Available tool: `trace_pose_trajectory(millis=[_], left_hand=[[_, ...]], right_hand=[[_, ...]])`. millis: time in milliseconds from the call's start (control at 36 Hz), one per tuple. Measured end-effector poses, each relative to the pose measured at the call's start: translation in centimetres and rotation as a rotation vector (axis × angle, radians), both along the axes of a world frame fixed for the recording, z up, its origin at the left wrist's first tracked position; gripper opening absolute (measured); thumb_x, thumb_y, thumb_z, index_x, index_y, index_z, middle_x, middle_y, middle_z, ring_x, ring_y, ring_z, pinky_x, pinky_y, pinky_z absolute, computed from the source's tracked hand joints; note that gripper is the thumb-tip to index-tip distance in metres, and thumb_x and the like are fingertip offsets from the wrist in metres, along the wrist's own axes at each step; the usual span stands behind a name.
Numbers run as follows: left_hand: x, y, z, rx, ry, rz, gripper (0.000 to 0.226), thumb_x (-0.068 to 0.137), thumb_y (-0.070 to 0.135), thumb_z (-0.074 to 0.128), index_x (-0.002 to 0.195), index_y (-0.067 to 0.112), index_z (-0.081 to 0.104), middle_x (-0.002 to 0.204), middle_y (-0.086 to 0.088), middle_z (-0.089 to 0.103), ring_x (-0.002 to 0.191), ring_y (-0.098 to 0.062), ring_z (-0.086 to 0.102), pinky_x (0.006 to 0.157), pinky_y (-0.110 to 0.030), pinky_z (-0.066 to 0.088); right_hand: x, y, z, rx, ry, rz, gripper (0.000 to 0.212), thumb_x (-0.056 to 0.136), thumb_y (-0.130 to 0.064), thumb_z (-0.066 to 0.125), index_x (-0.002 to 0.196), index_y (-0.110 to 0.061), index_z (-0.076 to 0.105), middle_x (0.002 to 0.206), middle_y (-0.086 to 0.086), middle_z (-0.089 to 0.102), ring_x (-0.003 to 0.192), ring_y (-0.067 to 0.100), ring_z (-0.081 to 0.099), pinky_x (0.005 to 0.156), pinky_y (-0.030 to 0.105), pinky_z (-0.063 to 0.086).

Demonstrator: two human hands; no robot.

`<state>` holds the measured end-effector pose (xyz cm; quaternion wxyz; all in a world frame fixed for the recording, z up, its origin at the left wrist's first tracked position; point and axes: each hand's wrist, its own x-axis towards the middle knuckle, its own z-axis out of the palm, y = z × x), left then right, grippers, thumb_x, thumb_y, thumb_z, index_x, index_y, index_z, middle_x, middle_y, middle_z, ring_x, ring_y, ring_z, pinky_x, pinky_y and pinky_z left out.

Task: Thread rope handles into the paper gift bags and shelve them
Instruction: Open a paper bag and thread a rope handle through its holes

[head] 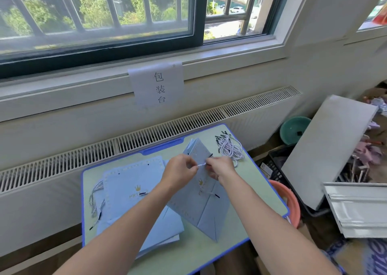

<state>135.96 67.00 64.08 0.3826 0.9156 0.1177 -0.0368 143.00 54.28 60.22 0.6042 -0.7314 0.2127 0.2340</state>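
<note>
Rope, twisted white-and-grey [201, 165], stretches taut between both hands at frame centre, over the pale blue paper gift bag [206, 199] lying on the desk [261, 182]. The left hand [180, 171] pinches one side of the strand, and the right hand [220, 168] curls round the other. It looks light and limp, so I'd grip near the stiff black tip to feed a hole. The bag seems thin and easily creased; best held near its punched top edge. Spare cords [230, 147] lie bundled upper right, and flat bags [134, 188] are stacked at left.
</note>
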Motion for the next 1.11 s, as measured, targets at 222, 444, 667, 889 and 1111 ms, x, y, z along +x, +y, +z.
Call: trace_pose_trajectory(millis=[222,444,667,889,1111], left_hand=[[0.1,1.0,0.5,-0.144,0.040,0.084,0.022,0.094,0.005,0.043,0.110,0.020,0.046,0.084,-0.004,0.053,0.060,-0.018,0.042,0.056,-0.030,0.034],[0.4,1.0,1.2,-0.216,0.076,0.109,0.022,0.091,0.005,0.046,0.106,0.019,0.054,0.097,0.002,0.061,0.085,-0.019,0.062,0.070,-0.036,0.053],[0.8,1.0,1.6,-0.279,0.079,0.121,0.031,0.089,0.007,0.045,0.111,0.023,0.061,0.093,-0.005,0.067,0.081,-0.024,0.065,0.071,-0.042,0.056],[0.7,0.5,2.1,-0.318,0.060,0.114,0.038,0.090,0.005,0.044,0.107,0.038,0.055,0.077,-0.005,0.061,0.065,-0.020,0.053,0.058,-0.031,0.042],[1.1,0.5,2.1,-0.280,0.056,0.102,0.041,0.092,0.007,0.046,0.126,0.027,0.055,0.075,-0.004,0.061,0.062,-0.018,0.053,0.056,-0.030,0.042]], right_hand=[[0.6,-0.6,1.7,0.113,-0.190,0.061,0.016,0.091,-0.001,0.046,0.080,-0.010,0.055,0.074,0.004,0.058,0.058,0.013,0.061,0.050,0.023,0.044],[-0.1,-0.6,3.0,0.119,-0.248,0.226,0.026,0.089,0.004,0.045,0.098,-0.005,0.067,0.082,0.008,0.066,0.046,0.009,0.041,0.042,0.017,0.031],[-0.5,-0.3,3.2,-0.007,-0.424,0.286,0.009,0.085,-0.008,0.065,0.087,-0.015,0.069,0.078,0.004,0.072,0.052,0.007,0.055,0.059,0.021,0.048],[-0.4,0.2,3.3,-0.200,-0.564,0.315,0.009,0.087,-0.010,0.062,0.085,-0.016,0.068,0.067,-0.008,0.063,0.050,0.001,0.054,0.054,0.012,0.044],[-0.1,0.3,3.8,-0.301,-0.608,0.420,0.008,0.087,-0.012,0.062,0.086,-0.017,0.068,0.072,-0.009,0.063,0.063,0.008,0.056,0.064,0.021,0.044]])
